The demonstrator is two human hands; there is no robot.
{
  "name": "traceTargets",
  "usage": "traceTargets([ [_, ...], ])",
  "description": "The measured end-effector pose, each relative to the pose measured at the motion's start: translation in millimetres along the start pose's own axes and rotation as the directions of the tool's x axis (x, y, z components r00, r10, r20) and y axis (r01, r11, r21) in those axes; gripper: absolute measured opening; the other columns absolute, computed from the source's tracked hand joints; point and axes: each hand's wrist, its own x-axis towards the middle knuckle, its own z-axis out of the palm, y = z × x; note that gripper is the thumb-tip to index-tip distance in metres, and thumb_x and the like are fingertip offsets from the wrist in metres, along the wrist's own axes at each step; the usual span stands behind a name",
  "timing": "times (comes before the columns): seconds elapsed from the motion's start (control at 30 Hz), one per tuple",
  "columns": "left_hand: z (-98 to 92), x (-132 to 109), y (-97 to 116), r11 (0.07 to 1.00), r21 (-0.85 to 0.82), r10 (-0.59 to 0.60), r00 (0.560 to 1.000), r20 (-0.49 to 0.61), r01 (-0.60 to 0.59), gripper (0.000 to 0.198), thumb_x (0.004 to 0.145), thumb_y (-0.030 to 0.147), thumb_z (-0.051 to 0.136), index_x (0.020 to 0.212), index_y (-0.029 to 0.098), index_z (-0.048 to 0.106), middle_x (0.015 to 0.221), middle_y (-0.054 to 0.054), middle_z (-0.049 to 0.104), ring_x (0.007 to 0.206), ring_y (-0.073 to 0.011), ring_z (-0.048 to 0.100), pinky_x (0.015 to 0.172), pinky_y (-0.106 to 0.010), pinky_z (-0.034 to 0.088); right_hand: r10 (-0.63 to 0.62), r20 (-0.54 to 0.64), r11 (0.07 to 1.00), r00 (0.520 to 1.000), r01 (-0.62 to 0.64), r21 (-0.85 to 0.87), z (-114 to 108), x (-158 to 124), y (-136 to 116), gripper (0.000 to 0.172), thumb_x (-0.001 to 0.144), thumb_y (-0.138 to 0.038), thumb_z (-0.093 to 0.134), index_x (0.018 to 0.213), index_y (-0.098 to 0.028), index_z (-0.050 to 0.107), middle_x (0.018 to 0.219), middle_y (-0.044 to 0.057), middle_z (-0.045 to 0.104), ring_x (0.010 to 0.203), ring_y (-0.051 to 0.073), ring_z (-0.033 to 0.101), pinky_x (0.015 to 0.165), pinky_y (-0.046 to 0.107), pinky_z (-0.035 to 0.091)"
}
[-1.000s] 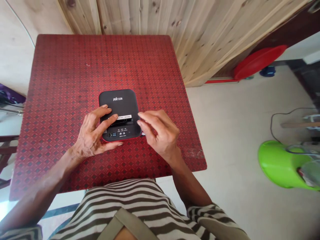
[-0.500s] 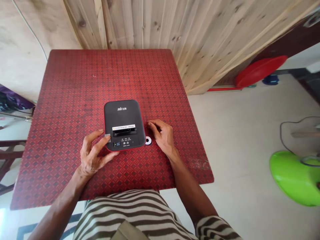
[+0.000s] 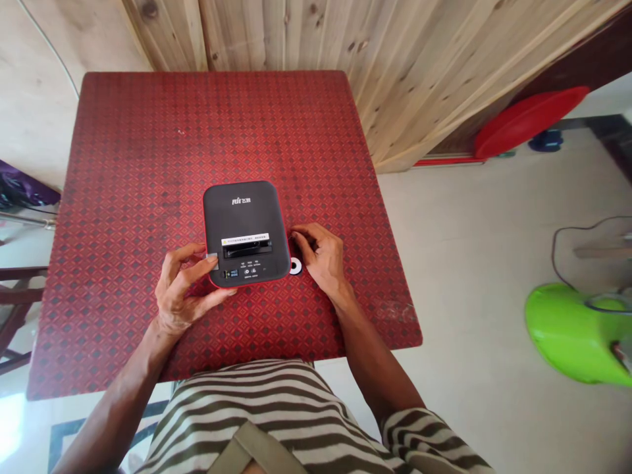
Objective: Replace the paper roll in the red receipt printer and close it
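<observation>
A black receipt printer [image 3: 243, 217] with a red edge lies on the red table, a slot, buttons and a white label strip on its top. Round its near left corner my left hand [image 3: 182, 288] is closed, the index finger on a grey tab [image 3: 212, 261] and the thumb at the front edge. My right hand [image 3: 322, 259] rests on the table just right of the printer, fingers curled with thumb and index finger close together. Anything in that pinch is hidden. A small white roll [image 3: 295, 266] with a dark centre lies between the printer and this hand.
The table [image 3: 148, 131] has a patterned red cover and stands near a wooden plank wall [image 3: 276, 33]. To the right on the floor is a green plastic stool-like object [image 3: 567, 332] with a cable. A red round object [image 3: 530, 122] leans farther back.
The view has tipped slightly, so the table and printer sit higher in the picture. Both hands keep nearly the same positions at the printer.
</observation>
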Motion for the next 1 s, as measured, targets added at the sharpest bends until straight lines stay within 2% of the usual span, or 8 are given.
traceTargets([
  [0.33,-1.9,7,-5,0.989,-0.139,-0.040,0.996,0.075,0.050,0.056,0.076,0.045,0.092,0.123,0.028,0.066,0.124,-0.007,0.066,0.109,-0.0231,0.070,0.088,-0.041,0.061,0.037,-0.031,0.995,0.999,-0.034,0.093,-5,1,0,0.020,0.098,-0.032,0.062,0.095,-0.021,0.079,0.093,0.005,0.081,0.084,0.021,0.074,0.080,0.035,0.056],
  [0.43,1.2,4,-5,0.990,-0.137,-0.027,0.999,0.044,0.033,0.058,0.078,0.045,0.090,0.126,0.027,0.065,0.120,-0.008,0.067,0.107,-0.0228,0.069,0.087,-0.040,0.061,0.004,-0.070,0.996,0.998,0.003,0.090,-19,4,-18,0.016,0.097,-0.029,0.066,0.095,-0.022,0.080,0.091,0.003,0.081,0.076,0.018,0.071,0.071,0.032,0.054],
  [0.53,4.7,0,-5,0.995,-0.100,0.006,1.000,0.006,-0.006,0.060,0.082,0.043,0.088,0.133,0.026,0.062,0.118,-0.009,0.066,0.105,-0.0220,0.069,0.087,-0.038,0.061,-0.177,-0.057,0.984,0.983,0.177,-0.005,-32,12,-52,0.013,0.100,-0.029,0.068,0.098,-0.023,0.080,0.088,0.001,0.079,0.068,0.014,0.065,0.065,0.029,0.051],
  [0.6,5.4,-1,-5,0.997,-0.071,0.027,1.000,0.004,-0.027,0.061,0.082,0.042,0.088,0.134,0.026,0.061,0.119,-0.009,0.066,0.105,-0.0222,0.069,0.087,-0.038,0.061,-0.334,0.038,0.938,0.942,0.337,-0.081,-32,24,-76,0.015,0.103,-0.027,0.065,0.104,-0.022,0.079,0.095,0.002,0.079,0.078,0.014,0.069,0.072,0.028,0.053],
  [0.67,5.0,-2,-5,0.998,-0.053,0.041,0.999,0.009,-0.041,0.061,0.082,0.042,0.088,0.134,0.025,0.061,0.119,-0.010,0.066,0.106,-0.0225,0.069,0.088,-0.037,0.061,-0.396,0.224,0.878,0.891,0.439,-0.194,-25,39,-98,0.020,0.107,-0.023,0.059,0.110,-0.021,0.078,0.107,0.004,0.079,0.090,0.016,0.073,0.078,0.029,0.054],
  [0.8,3.9,-2,-6,0.997,-0.036,0.061,0.998,0.010,-0.061,0.062,0.083,0.042,0.087,0.134,0.021,0.060,0.120,-0.011,0.065,0.106,-0.0228,0.069,0.089,-0.036,0.061,-0.179,0.597,0.730,0.782,0.513,-0.452,-1,67,-132,0.028,0.108,-0.015,0.049,0.122,-0.015,0.073,0.119,0.012,0.076,0.094,0.023,0.075,0.074,0.033,0.051],
  [0.9,4.2,-3,-6,0.998,-0.037,0.060,0.998,0.011,-0.059,0.061,0.084,0.045,0.085,0.135,0.021,0.060,0.120,-0.011,0.066,0.105,-0.0229,0.069,0.088,-0.036,0.061,-0.051,0.679,0.662,0.733,0.534,-0.526,12,77,-148,0.036,0.107,-0.007,0.041,0.128,-0.009,0.070,0.121,0.018,0.075,0.100,0.028,0.076,0.075,0.036,0.051],
  [1.0,4.7,-3,-6,0.998,-0.038,0.046,0.999,0.018,-0.045,0.060,0.085,0.045,0.083,0.136,0.024,0.059,0.121,-0.010,0.066,0.106,-0.0229,0.069,0.089,-0.037,0.062,-0.011,0.698,0.639,0.716,0.542,-0.546,15,80,-153,0.039,0.105,-0.004,0.037,0.126,-0.007,0.070,0.124,0.020,0.074,0.106,0.030,0.075,0.077,0.037,0.051],
])
